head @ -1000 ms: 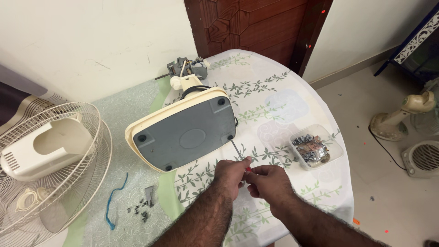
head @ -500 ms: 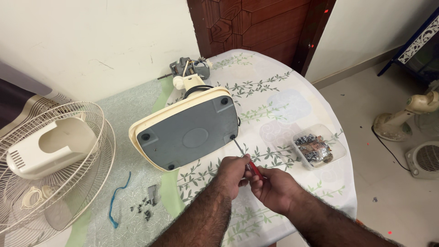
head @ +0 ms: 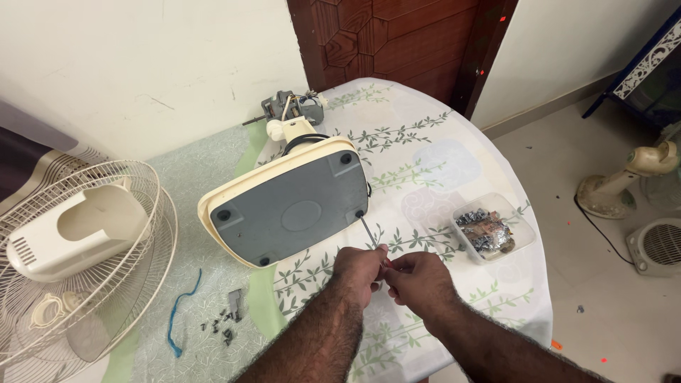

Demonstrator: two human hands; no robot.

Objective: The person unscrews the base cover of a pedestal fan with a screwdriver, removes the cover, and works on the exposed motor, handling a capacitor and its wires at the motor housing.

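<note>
Gripping a screwdriver (head: 372,240) at lower centre of the frame, left hand (head: 360,272) and right hand (head: 418,280) are both closing their fingers around its handle. Its thin shaft is reaching a corner screw of the upturned fan base (head: 287,203), centre frame. Judged rigid, light; handle offers best hold.

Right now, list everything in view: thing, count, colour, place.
fan base: one, cream with grey underside, tilted on the table centre
screwdriver: one, thin metal shaft, tip at the base's near corner
motor: one, grey, far table edge
tub of small parts: one, clear, right side of table
screws: several, dark, near left
blue cord: one, near left
fan grille: one, white, left
motor cover: one, cream, in the grille
left hand: on the screwdriver
right hand: on the screwdriver
</note>
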